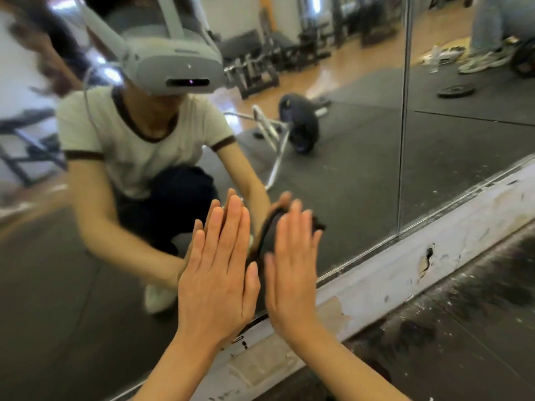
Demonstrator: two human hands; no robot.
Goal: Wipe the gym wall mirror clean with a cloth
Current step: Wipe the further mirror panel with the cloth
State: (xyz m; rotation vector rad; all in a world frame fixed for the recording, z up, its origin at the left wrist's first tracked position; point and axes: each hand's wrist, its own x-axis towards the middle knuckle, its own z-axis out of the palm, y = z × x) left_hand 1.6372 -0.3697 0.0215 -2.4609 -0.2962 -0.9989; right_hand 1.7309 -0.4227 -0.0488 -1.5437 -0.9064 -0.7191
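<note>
cloth: mostly hidden under right hand | both forearms: cut off at bottom edge

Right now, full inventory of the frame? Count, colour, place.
mirror: two panels, wall, seam at right
cloth: one, dark, pressed on mirror under right hand
ledge: one, white, chipped paint, below mirror
floor: dark, dusty, lower right
barbell: one, black plate, seen in reflection
loose plate: one, black, reflected, upper right
left hand: flat on mirror, fingers straight
right hand: flat, pressing cloth
</note>
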